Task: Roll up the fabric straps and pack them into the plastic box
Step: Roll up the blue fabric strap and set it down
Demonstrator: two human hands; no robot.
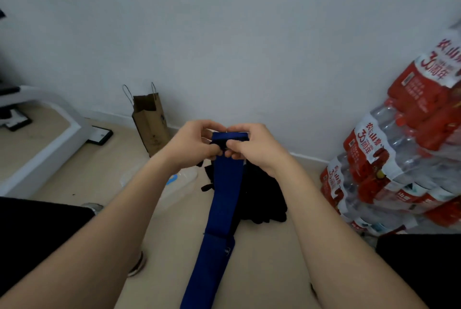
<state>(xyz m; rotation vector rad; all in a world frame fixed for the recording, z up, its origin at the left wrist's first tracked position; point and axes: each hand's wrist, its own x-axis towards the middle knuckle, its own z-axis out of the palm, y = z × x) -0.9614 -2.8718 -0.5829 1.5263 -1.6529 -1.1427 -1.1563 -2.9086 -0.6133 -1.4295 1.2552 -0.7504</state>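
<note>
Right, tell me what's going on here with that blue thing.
A person is pinching the top end of a blue strap with the left hand and the right hand, apparently starting to roll it. Most of the strap hangs down unrolled towards the camera. Behind it, a pile of black fabric lies on the floor. Next to the pile is what looks like a clear plastic box, though it is too blurred to be sure.

Our blue strap [225,194] hangs long and flat below the grip, its top end folded over. Black straps [264,196] lie heaped below-right of the grip; the clear box [184,179], blurred, lies below-left.
</note>
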